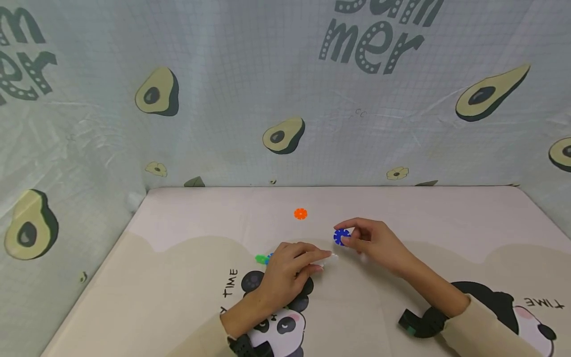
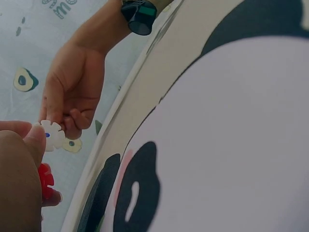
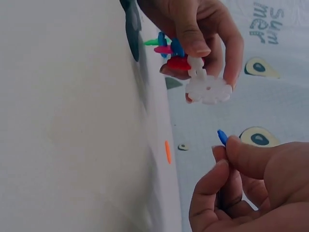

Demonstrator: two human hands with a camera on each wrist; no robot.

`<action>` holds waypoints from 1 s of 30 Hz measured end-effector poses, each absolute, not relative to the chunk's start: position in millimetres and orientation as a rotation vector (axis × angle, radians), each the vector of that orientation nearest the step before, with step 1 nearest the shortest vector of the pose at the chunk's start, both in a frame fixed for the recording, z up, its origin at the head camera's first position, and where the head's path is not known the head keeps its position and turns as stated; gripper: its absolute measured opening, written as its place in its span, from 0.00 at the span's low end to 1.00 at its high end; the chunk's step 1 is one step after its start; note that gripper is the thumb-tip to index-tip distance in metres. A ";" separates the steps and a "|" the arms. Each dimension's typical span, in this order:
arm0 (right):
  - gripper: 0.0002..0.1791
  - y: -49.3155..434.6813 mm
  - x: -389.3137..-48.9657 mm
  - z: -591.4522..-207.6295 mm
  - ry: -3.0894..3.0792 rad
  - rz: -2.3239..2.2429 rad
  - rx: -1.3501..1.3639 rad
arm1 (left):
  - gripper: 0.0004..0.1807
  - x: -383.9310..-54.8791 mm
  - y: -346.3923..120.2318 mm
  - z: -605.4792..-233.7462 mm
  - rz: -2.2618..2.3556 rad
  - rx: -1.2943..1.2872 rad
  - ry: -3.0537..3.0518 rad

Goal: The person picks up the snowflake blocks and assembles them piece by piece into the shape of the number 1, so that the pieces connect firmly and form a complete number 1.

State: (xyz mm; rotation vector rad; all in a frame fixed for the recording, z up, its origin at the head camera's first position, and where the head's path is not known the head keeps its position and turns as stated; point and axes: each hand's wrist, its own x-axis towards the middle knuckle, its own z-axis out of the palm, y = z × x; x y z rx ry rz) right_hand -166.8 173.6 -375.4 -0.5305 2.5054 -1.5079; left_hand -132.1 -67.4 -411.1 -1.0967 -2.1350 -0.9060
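My left hand grips a chain of notched plastic snowflake discs joined edge to edge. In the right wrist view a white disc forms its near end, with another white piece and a red disc behind it. Farther along come blue and pink discs, then a green disc; the fingers hide part of the chain. Between thumb and fingertips, my right hand pinches a single blue disc, held to the right of the chain and apart from it.
An orange disc lies flat on the table beyond both hands. The pale tablecloth carries panda prints. Behind the table's far edge hangs a curtain printed with avocados. A dark wrist camera sits on the right wrist.
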 end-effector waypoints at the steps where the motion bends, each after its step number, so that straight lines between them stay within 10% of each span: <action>1: 0.17 174.7 -165.9 -375.4 2.481 -1.521 -0.525 | 0.20 -132.2 -67.4 -411.1 -0.907 -1.095 -2.138; 30: 0.22 179.2 -139.3 -386.1 2.101 -1.714 -0.445 | 0.21 -131.9 -67.9 -414.0 -0.912 -1.126 -2.105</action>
